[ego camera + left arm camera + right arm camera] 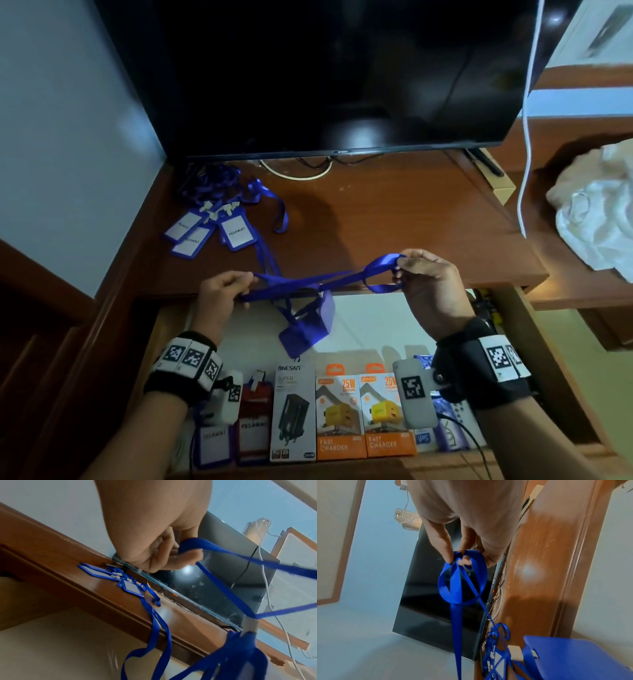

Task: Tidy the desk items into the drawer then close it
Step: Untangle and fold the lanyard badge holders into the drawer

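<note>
A blue lanyard strap (pixel 318 279) is stretched between both hands above the open drawer (pixel 370 325). My left hand (pixel 227 291) pinches one end of the strap (pixel 188 547); my right hand (pixel 416 270) pinches a loop at the other end (pixel 462 577). Blue badge holders (pixel 310 325) hang from the strap over the drawer. Several more blue badge holders marked PELAWAT (pixel 212 229) lie with tangled lanyards on the brown desk (pixel 394 222) at the back left.
The drawer's near side holds charger boxes (pixel 342 414), a black-and-white adapter box (pixel 293 411) and badge holders (pixel 236 438). A dark TV screen (pixel 325 75) stands at the desk's back with cables (pixel 298 169) under it. White cloth (pixel 596 209) lies at right.
</note>
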The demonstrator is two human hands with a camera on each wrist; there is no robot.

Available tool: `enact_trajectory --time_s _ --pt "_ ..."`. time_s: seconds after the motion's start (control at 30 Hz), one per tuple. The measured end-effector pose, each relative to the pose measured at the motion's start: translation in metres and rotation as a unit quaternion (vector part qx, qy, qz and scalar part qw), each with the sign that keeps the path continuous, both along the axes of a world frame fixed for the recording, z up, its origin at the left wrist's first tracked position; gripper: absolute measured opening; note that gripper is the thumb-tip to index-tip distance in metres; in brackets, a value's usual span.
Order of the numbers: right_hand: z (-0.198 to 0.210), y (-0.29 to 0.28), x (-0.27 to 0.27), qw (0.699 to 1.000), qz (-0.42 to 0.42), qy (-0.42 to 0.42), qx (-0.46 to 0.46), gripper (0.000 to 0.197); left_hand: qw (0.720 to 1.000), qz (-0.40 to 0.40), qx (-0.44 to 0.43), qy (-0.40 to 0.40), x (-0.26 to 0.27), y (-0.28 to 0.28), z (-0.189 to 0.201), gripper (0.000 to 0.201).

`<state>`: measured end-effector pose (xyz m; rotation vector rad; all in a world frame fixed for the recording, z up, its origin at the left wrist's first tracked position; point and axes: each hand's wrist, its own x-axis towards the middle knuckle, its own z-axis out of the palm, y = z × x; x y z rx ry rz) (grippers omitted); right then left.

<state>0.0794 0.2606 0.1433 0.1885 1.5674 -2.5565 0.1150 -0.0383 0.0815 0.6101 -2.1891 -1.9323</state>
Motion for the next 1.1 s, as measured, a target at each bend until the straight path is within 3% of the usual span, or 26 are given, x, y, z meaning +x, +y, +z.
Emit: enact_trajectory --time_s 0.1,0.2,0.33,0.4,0.47,0.53,0.6,0.67,0.77,0.93,1.1 --pt "0.007 -0.005 -0.001 1.000 0.029 0.003 -0.001 0.013 0.995 -0.051 -0.066 -0.050 -0.004 0.008 -0.014 0.011" --pt "0.020 -0.024 0.001 0.995 0.095 0.017 0.022 0.014 0.975 -0.139 -0.163 -0.063 0.001 0.033 -0.021 0.034" --pt "0.036 -0.044 0.000 0.987 0.139 0.043 0.073 0.011 0.968 -0.245 -0.047 -0.023 0.004 0.069 -0.020 0.054" --pt "0.047 -0.047 -0.002 0.984 0.153 0.059 0.074 0.009 0.951 -0.300 -0.056 -0.040 0.002 0.081 -0.023 0.076" --pt "0.058 -0.047 -0.004 0.982 0.162 0.070 0.061 0.011 0.934 -0.344 -0.079 -0.050 0.000 0.092 -0.027 0.086" --pt "0.065 -0.046 -0.007 0.982 0.165 0.080 0.041 0.014 0.939 -0.334 -0.072 -0.045 -0.004 0.101 -0.029 0.074" --pt "0.068 -0.046 -0.011 0.983 0.158 0.086 0.026 0.015 0.952 -0.297 -0.058 -0.039 -0.007 0.108 -0.028 0.050" --pt "0.065 -0.046 -0.017 0.986 0.144 0.086 0.004 0.015 0.961 -0.259 -0.094 -0.031 -0.012 0.111 -0.027 0.031" --pt "0.052 -0.044 -0.027 0.990 0.112 0.082 -0.027 0.016 0.971 -0.208 -0.112 -0.045 -0.018 0.112 -0.021 0.020" --pt "0.005 -0.034 -0.027 0.991 0.060 0.002 0.116 0.043 0.989 -0.148 0.004 -0.027 -0.024 0.103 0.000 0.015" --pt "-0.035 -0.034 -0.009 0.952 0.189 -0.043 0.237 0.032 0.989 -0.104 0.103 -0.004 -0.029 0.095 0.016 0.015"
